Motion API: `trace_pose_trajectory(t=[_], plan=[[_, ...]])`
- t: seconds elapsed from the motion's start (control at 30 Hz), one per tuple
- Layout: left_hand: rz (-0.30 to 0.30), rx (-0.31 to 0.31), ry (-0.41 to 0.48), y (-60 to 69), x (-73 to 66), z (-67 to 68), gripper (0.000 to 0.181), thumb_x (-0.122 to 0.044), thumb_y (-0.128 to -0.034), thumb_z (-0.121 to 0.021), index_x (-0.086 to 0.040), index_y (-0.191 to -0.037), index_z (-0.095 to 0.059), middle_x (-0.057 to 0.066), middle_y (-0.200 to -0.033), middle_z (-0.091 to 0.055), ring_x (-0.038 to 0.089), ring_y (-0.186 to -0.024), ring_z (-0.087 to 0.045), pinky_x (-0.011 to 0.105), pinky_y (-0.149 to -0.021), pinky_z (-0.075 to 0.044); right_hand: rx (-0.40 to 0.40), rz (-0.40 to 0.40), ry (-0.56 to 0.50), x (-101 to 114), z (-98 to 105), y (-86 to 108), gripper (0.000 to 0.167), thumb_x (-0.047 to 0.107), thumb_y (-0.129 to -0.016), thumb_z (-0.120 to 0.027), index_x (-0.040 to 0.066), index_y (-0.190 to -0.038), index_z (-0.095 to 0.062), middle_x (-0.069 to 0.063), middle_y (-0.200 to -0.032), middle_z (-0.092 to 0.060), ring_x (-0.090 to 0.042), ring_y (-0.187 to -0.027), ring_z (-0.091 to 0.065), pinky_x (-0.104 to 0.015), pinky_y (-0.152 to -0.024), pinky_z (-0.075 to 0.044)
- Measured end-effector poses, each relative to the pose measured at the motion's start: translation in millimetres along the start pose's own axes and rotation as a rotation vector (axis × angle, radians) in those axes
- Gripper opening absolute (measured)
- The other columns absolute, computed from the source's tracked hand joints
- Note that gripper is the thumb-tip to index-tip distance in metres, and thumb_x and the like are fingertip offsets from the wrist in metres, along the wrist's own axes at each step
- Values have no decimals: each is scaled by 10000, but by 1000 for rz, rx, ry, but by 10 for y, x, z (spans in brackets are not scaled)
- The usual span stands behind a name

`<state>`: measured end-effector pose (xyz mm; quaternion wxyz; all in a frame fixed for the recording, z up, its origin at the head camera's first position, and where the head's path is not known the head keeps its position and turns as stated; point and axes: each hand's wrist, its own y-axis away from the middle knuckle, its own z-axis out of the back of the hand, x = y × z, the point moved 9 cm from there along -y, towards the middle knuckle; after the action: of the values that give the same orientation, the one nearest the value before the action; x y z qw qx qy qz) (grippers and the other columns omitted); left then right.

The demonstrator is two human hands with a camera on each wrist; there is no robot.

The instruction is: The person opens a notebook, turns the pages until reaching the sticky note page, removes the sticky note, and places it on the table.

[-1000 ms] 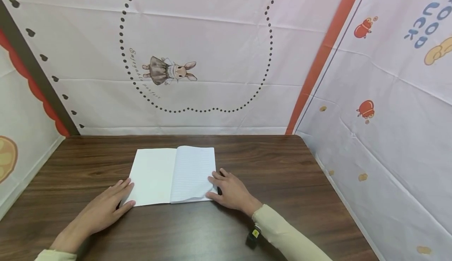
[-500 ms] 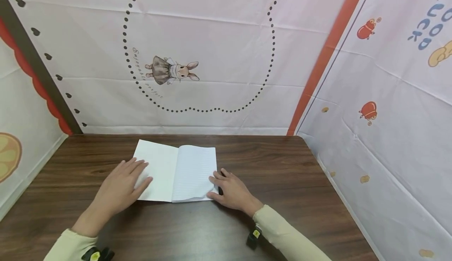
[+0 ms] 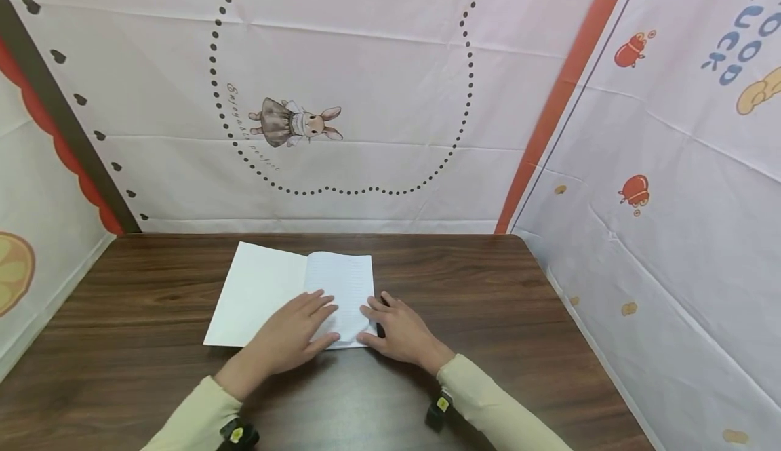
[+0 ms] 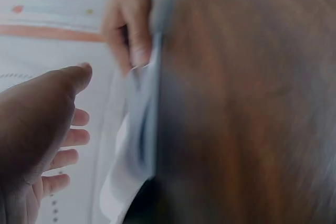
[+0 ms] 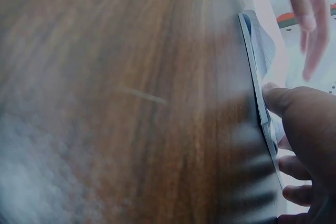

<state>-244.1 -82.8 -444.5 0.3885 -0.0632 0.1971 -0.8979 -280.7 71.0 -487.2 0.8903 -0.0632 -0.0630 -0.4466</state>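
While the left grip (image 3: 289, 332) hovers, fingers extended, above an opened notebook (image 3: 256, 285), right grip (image 3: 396, 329) relaxed, touching the lined page (image 3: 342, 275), wooden desk (image 3: 476, 288) beneath.

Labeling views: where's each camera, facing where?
Head: worn on head, faces forward-down at lined notebook; both sleeves, left hand, right hand show.
Left wrist: worn there, looks past left hand toward notebook and right hand.
Right wrist: worn there, looks past right hand along notebook toward left hand.
Shared: both wrist views show both hands and wood-grain table.
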Motion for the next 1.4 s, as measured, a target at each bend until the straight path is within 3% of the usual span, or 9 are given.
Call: trace_pose_trajectory(t=[0.17, 0.33, 0.5, 0.7, 0.87, 1.13, 1.4], plan=[[-77, 16, -17, -47, -173, -196, 555, -483, -970, -662, -20, -1275, -679, 153, -1331, -665, 355, -1307, -578, 524, -1100, -460, -7, 9, 18, 11, -10, -11, 652, 633, -1003, -506, 210, -1496, -551, -28, -1549, -505, -326, -1476, -404, -504, -1173, -392], [-76, 44, -50, -87, -192, -295, 557, -491, -943, -700, -50, -1283, -678, 131, -1343, -660, 328, -1317, -574, 503, -1112, -456, -6, 12, 20, 16, -23, -18, 652, 630, -1005, -503, 208, -1500, -546, -29, -1553, -500, -326, -1478, -399, -507, -1176, -385], [-91, 35, -92, -106, -176, -270, 541, -489, -918, -729, -80, -1270, -685, 120, -1336, -662, 319, -1299, -589, 491, -1100, -471, -8, 19, 14, 22, -21, -20, 652, 629, -1004, -506, 206, -1498, -548, -35, -1551, -502, -332, -1476, -402, -514, -1173, -388], [-114, 25, -76, -114, -187, -176, 497, -460, -915, -736, -108, -1263, -690, 114, -1357, -651, 313, -1300, -587, 483, -1087, -481, 4, 4, -14, 6, -17, -14, 678, 658, -990, -503, 215, -1502, -543, -37, -1559, -491, -335, -1487, -381, -522, -1170, -390], [-121, 15, -96, -117, -191, -123, 420, -364, -902, -783, -105, -1225, -711, 113, -1349, -658, 310, -1294, -593, 476, -1085, -484, 8, -5, -32, -6, -19, -15, 706, 683, -976, -498, 222, -1509, -534, -34, -1567, -481, -331, -1496, -369, -530, -1170, -388], [-60, -56, -128, -123, -144, -58, 328, -142, -864, -802, -93, -1181, -734, 117, -1346, -662, 310, -1288, -601, 467, -1087, -488, -7, -20, -34, -32, -2, 6, 805, 693, -943, -551, 180, -1557, -457, -33, -1543, -513, -317, -1487, -388, -509, -1158, -410], [71, -191, -109, -87, -10, 158, 335, -87, -859, -759, -42, -1188, -713, 160, -1349, -660, 349, -1273, -612, 509, -1087, -479, -25, 11, -20, -18, 2, 26, 759, 662, -955, -564, 141, -1506, -528, -60, -1548, -503, -331, -1476, -402, -507, -1163, -404]])
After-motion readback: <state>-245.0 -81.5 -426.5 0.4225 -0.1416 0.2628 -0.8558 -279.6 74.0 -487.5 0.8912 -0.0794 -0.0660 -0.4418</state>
